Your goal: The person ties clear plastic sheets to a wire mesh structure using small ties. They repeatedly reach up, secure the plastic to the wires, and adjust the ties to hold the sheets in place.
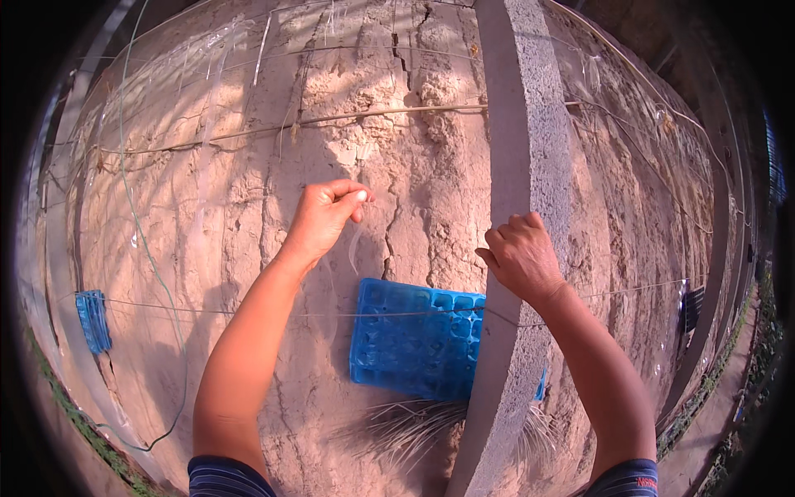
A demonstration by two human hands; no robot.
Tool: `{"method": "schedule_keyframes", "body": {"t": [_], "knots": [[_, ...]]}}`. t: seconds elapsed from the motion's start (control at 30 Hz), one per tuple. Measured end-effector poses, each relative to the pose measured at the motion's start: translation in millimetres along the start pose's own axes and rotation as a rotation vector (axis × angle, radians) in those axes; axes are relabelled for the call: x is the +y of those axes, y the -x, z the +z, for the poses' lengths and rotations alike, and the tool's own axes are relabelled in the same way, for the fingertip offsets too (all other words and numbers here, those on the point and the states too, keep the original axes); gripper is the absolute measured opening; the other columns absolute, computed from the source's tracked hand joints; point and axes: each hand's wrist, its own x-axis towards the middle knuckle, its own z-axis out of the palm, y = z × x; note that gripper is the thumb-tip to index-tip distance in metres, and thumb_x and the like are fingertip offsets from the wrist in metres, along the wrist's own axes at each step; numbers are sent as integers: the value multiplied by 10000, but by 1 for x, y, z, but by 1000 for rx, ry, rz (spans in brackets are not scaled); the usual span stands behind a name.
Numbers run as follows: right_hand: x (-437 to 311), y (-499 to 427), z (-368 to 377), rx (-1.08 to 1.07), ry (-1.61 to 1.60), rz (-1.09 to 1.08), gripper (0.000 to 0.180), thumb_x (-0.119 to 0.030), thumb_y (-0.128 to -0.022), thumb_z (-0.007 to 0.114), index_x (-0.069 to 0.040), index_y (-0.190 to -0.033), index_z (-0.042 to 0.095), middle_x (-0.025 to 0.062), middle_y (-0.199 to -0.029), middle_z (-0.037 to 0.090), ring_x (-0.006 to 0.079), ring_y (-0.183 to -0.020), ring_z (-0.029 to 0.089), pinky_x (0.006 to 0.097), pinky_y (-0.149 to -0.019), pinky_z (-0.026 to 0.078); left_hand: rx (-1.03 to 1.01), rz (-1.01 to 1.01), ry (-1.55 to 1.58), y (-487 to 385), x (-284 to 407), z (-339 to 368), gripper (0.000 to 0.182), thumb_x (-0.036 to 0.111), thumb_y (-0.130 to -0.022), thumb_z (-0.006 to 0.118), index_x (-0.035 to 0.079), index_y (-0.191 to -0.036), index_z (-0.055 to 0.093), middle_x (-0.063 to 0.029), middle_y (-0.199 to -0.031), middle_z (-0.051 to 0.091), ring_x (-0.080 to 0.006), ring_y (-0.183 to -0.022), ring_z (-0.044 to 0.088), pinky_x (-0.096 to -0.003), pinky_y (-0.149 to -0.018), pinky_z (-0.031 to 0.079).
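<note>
Before a cracked earthen wall (435,161), my left hand (332,208) is raised with thumb and fingertips pinched on a thin, clear plastic strip (355,248), which dangles below them. To the right, my right hand (520,251) is curled in front of a concrete post (510,155), its back towards me; what its fingers hold, if anything, is hidden. Below and between the hands, a blue plastic crate-like tray (410,338) with rows of round-cornered cells stands against the wall, partly behind the post.
A wire (248,312) crosses in front of the blue tray, and a thicker cord (372,113) runs higher up. A green line (146,242) hangs at left near a stack of blue trays (94,322). Dry stalks (413,425) lie under the tray. Plants (761,348) grow at far right.
</note>
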Motion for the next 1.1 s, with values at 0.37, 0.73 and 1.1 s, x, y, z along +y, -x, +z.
{"method": "schedule_keyframes", "body": {"t": [0.37,0.73,1.1], "knots": [[7,9,16,157,-45,-21,147,-178,-781,593,-115,-663,534,18,-661,535,191,-794,502,333,-795,353,170,171,-284,-112,16,-15,156,116,-906,543,37,-925,675,2,-674,617,-67,-688,539,-250,-728,409],[8,9,16,177,-68,-18,153,-186,-797,588,-102,-675,548,36,-672,541,194,-795,503,332,-795,352,577,269,-231,-178,33,-39,94,98,-841,637,19,-871,678,-22,-725,653,-88,-667,560,-252,-686,423],[8,7,19,154,-58,-21,123,-168,-782,562,-110,-676,537,27,-687,525,191,-799,495,327,-792,348,750,305,27,-266,68,-43,69,-13,-802,608,31,-853,594,-106,-794,683,-88,-488,489,-241,-413,359]]}}
